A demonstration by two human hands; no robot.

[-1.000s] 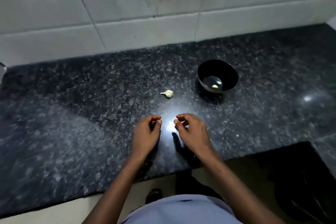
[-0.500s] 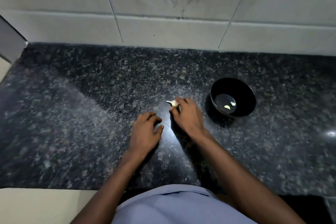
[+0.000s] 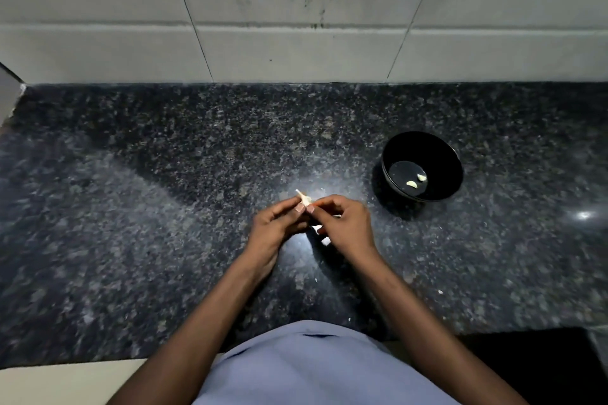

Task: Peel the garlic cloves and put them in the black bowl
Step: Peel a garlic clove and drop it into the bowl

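Note:
A small pale garlic clove (image 3: 303, 198) with its skin on sits between the fingertips of both hands, just above the dark granite counter. My left hand (image 3: 275, 226) pinches it from the left, and my right hand (image 3: 345, 224) pinches it from the right. The black bowl (image 3: 437, 149) stands on the counter to the right of my hands, a short way off. Two peeled cloves (image 3: 416, 181) lie on its bottom.
The speckled granite counter (image 3: 164, 207) runs to a white tiled wall (image 3: 296, 26) at the back. Small pale bits of skin (image 3: 324, 240) lie under my right hand. The counter's front edge is at my body, with a dark gap at lower right.
My right hand picked the clove off the counter and brought it back toward me. My left hand rose from the counter and joined it on the clove. The camera view shifted.

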